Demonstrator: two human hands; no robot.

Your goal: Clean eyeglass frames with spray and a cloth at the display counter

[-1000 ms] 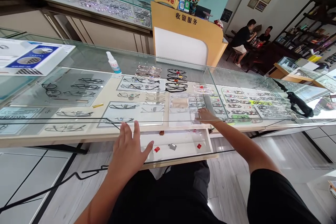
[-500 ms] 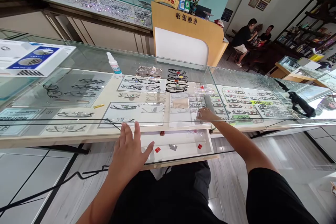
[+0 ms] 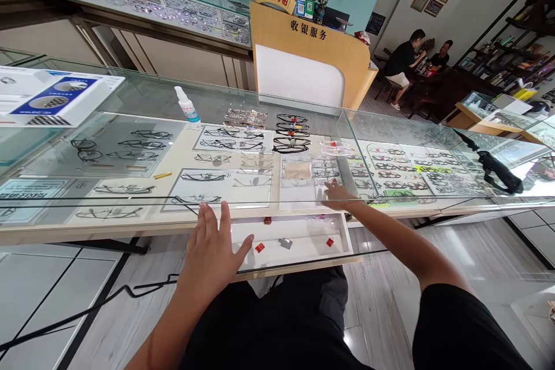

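At the near edge of the glass display case [image 3: 143, 221], my left hand [image 3: 212, 251] is spread, palm down, with the fingers reaching over the edge and the thumb out over the left end of an open white drawer [image 3: 299, 254]. Whether its fingertips press on the glass I cannot tell. My right hand [image 3: 339, 195] reaches forward with bent fingers to the small eyeglass frames [image 3: 326, 172] right of the beige cloth [image 3: 298, 170]; its fingertips are at the nearest of them, but I cannot tell whether they pinch one. In the drawer lie a left red piece [image 3: 259, 248], a grey tag [image 3: 285, 243] and a right red piece [image 3: 330, 242], with a small brown item [image 3: 267, 220] near the back. Beyond the cloth, dark-rimmed glasses [image 3: 292, 133] sit in a stacked column, and more pairs lie on a pale sheet [image 3: 254, 189] in front of my left hand. A white spray bottle [image 3: 188, 106] stands farther off on the left, with a blue-and-white box [image 3: 60, 98] on the glass beyond it. A black strapped object [image 3: 498, 172] is at the far right. Behind everything is a wooden counter [image 3: 312, 55], and two people [image 3: 418, 60] sit at a table in the background.
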